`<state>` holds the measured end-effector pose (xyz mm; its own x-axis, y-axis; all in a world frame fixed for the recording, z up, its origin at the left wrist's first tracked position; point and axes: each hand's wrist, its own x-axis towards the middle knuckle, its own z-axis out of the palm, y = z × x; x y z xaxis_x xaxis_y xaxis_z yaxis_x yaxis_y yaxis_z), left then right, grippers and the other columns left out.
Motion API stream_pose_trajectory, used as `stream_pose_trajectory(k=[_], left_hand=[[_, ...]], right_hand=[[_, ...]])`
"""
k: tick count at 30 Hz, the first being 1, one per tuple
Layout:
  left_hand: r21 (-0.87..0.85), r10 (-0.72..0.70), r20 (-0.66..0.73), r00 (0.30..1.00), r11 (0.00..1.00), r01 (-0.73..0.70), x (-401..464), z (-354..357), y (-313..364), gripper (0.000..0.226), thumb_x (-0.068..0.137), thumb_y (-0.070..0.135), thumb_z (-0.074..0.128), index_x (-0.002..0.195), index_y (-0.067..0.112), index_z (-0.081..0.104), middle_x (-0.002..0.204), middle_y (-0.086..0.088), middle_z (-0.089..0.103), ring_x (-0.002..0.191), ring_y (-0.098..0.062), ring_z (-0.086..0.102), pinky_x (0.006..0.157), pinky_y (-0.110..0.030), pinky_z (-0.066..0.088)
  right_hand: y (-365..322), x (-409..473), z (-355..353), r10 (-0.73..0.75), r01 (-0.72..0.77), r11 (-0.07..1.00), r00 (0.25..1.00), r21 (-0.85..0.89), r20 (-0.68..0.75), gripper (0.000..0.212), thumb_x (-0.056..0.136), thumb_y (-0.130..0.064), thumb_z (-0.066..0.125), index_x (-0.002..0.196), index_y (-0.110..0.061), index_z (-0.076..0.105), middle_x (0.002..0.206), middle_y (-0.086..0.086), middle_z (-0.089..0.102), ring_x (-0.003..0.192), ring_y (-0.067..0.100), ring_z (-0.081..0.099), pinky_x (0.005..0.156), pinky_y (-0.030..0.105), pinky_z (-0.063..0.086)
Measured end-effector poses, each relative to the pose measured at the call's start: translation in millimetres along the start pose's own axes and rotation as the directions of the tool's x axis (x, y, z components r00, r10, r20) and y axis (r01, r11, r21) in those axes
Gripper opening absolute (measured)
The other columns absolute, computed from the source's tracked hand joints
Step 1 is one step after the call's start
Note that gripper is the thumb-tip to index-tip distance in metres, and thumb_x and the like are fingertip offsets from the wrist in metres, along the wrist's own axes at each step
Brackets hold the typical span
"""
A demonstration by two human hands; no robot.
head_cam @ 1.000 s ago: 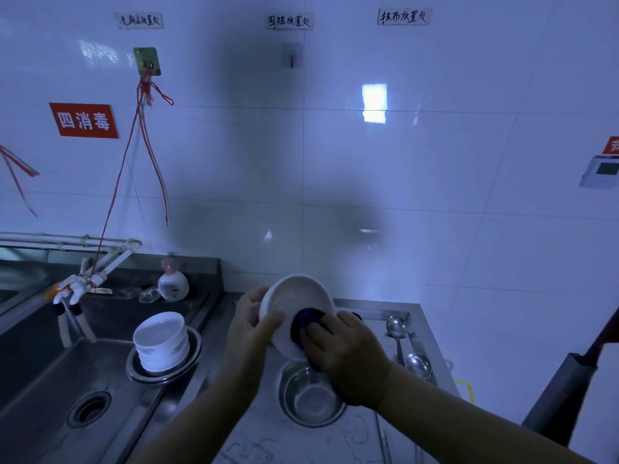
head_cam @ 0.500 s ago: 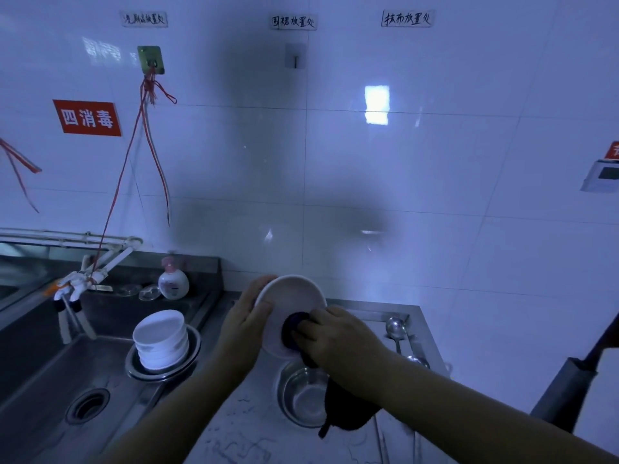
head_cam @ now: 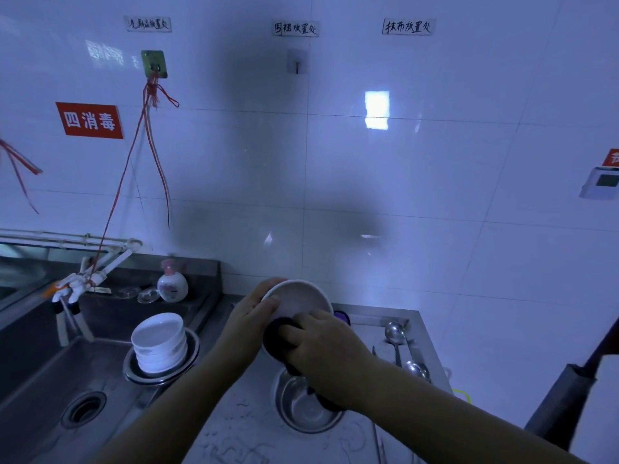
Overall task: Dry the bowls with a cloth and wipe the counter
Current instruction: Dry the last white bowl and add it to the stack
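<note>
Drying a white bowl [head_cam: 296,298] mid-air over the table [head_cam: 234,426]. My left hand [head_cam: 249,318] is gripping its rim, tilting the inside toward me so the cloth reaches in. My right hand [head_cam: 323,341] is gripping the dark cloth [head_cam: 275,333], pressing it into the bowl's lower part. One metal bowl [head_cam: 303,408] is sitting directly below, probably catching drips. One stack of white bowls [head_cam: 160,343] is waiting in a metal dish [head_cam: 191,358] by the sink [head_cam: 40,380]; can't count them reliably. Two ladles [head_cam: 395,331] are lying to the right.
</note>
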<state>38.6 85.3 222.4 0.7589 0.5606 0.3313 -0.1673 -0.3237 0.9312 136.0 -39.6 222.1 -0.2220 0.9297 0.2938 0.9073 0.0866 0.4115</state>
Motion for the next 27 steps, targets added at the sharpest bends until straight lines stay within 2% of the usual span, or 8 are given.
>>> stream_pose_trajectory(k=[5,9,13,16,20,23,25,27], left_hand=[[0.078,-0.019,0.067,0.998,0.997,0.014,1,-6,6,0.029,0.078,0.029,0.044,0.098,0.039,0.062,0.095,0.020,0.066,0.088,0.000,0.060,0.072,-0.016,0.049],[0.079,-0.147,0.151,0.978,0.988,0.136,3,-7,12,0.035,0.072,0.026,0.046,0.100,0.027,0.068,0.096,-0.003,0.069,0.091,-0.023,0.062,0.076,-0.033,0.050],[0.029,-0.192,0.160,0.968,0.981,0.190,2,-3,16,0.033,0.075,0.019,0.048,0.099,0.021,0.071,0.097,-0.011,0.070,0.090,-0.028,0.063,0.074,-0.036,0.049],[0.041,-0.250,0.148,0.957,0.968,0.246,2,-2,15,0.026,0.090,0.013,0.047,0.100,0.023,0.068,0.099,-0.012,0.068,0.089,-0.027,0.063,0.074,-0.037,0.049],[0.167,-0.411,0.245,0.878,0.910,0.380,6,-7,16,0.022,0.098,0.033,0.042,0.113,0.025,0.056,0.108,-0.012,0.063,0.094,-0.027,0.062,0.076,-0.037,0.053],[0.560,-0.314,0.244,0.917,0.818,0.131,8,-13,16,0.049,0.092,0.039,0.051,0.134,0.018,0.038,0.127,-0.007,0.051,0.111,-0.017,0.052,0.091,-0.033,0.047],[0.779,-0.096,0.342,0.935,0.585,-0.225,3,-17,15,0.070,0.082,0.052,0.054,0.142,0.026,0.029,0.144,0.006,0.036,0.133,-0.006,0.024,0.107,-0.028,0.025],[0.769,0.052,0.552,0.833,0.356,-0.531,-2,-19,15,0.059,0.080,0.054,0.049,0.134,0.034,0.042,0.143,0.014,0.039,0.136,0.002,0.008,0.111,-0.027,0.002]], right_hand=[[12,-15,7,-0.061,0.062,0.998,0.997,-0.007,0.048,0.017,0.084,-0.030,0.060,0.095,-0.027,0.072,0.094,-0.009,0.066,0.080,0.014,0.058,0.073,0.029,0.051],[24,-23,13,-0.043,0.046,0.992,0.999,-0.118,0.033,0.030,0.085,-0.026,0.056,0.112,-0.021,0.067,0.115,-0.003,0.062,0.102,0.017,0.058,0.081,0.028,0.049],[23,-28,20,0.016,-0.025,0.990,0.998,-0.141,-0.065,0.039,0.083,-0.026,0.060,0.121,-0.019,0.061,0.120,0.000,0.060,0.106,0.021,0.058,0.077,0.031,0.050],[18,-35,26,0.020,-0.026,0.999,0.988,-0.037,-0.156,0.020,0.089,-0.025,0.056,0.106,-0.020,0.066,0.104,-0.003,0.065,0.090,0.018,0.059,0.072,0.031,0.046],[27,-40,24,-0.001,0.005,1.000,0.988,0.025,-0.155,0.008,0.080,-0.028,0.066,0.086,-0.026,0.071,0.088,-0.009,0.070,0.078,0.014,0.061,0.067,0.030,0.050],[34,-41,24,0.066,-0.053,0.992,0.991,0.114,-0.114,0.021,0.064,-0.033,0.084,0.081,-0.029,0.073,0.082,-0.013,0.071,0.074,0.009,0.063,0.064,0.027,0.052],[37,-43,25,0.113,-0.094,0.984,0.986,0.153,-0.119,0.026,0.059,-0.032,0.088,0.080,-0.028,0.073,0.080,-0.012,0.071,0.073,0.009,0.064,0.064,0.027,0.054],[40,-42,25,0.119,-0.093,0.979,0.984,0.184,-0.134,0.026,0.060,-0.030,0.088,0.081,-0.026,0.073,0.081,-0.010,0.072,0.075,0.010,0.065,0.063,0.030,0.056]])
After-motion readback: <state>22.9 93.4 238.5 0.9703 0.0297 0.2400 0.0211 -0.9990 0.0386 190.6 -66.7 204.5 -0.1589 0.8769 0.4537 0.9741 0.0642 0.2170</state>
